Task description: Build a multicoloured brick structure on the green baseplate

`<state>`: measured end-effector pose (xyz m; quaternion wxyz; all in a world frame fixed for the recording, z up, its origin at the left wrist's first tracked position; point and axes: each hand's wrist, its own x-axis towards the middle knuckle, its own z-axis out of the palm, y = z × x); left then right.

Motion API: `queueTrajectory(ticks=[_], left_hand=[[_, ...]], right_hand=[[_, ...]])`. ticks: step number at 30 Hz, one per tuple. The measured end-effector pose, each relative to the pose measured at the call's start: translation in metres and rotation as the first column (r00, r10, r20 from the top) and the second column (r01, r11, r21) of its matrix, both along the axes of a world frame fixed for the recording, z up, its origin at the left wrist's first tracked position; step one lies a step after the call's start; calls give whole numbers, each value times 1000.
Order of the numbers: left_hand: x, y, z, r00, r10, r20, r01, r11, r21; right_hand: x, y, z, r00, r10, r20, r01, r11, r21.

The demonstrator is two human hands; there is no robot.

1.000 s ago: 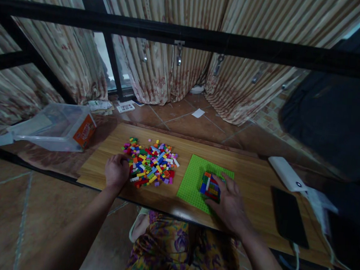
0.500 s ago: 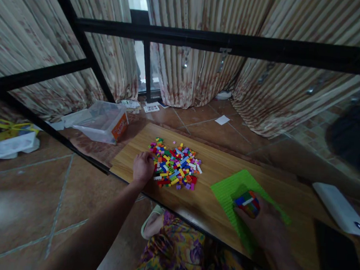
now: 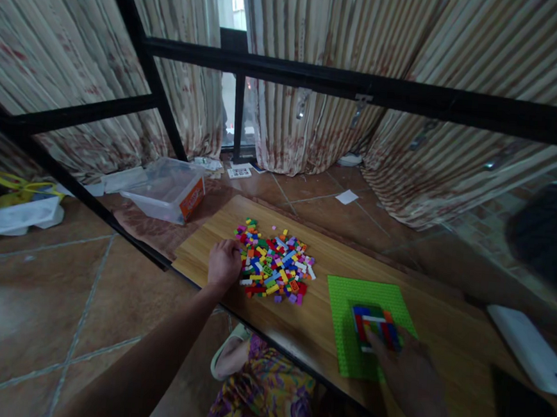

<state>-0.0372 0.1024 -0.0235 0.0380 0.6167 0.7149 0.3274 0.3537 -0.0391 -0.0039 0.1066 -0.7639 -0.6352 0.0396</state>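
Your left hand (image 3: 224,263) rests clenched beside the bricks (image 3: 274,269); your right hand (image 3: 407,373) (blurred) grasps the block (image 3: 375,325) on the baseplate (image 3: 344,348).

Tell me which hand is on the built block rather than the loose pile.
The right hand: its fingers rest on the multicoloured block sitting on the green baseplate. The left hand lies at the left edge of the loose brick pile.

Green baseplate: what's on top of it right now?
On the green baseplate sits a multicoloured brick block, blue, red, white and green. The right hand rests on the block's near edge and covers the plate's near right corner. Otherwise, bare studs.
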Motion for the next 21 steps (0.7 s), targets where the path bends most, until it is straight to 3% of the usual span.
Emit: queueTrajectory(ticks=[4,8,16,21], left_hand=[[0,0,1,1000,4,2,-4,1000,-9],[0,-1,1,1000,-5,10,5,1000,-3],[0,-1,1,1000,-5,10,6,1000,-19],[1,-1,1,1000,-4,12,4,1000,-23]], right_hand=[[-7,-12,-4,995,-97,-34,95,994,-53],[-8,-16,-9,994,-74,-81,70,996,-51],[-32,5,-12,996,-48,-74,54,996,78],[-44,13,5,999,8,43,-12,996,85]])
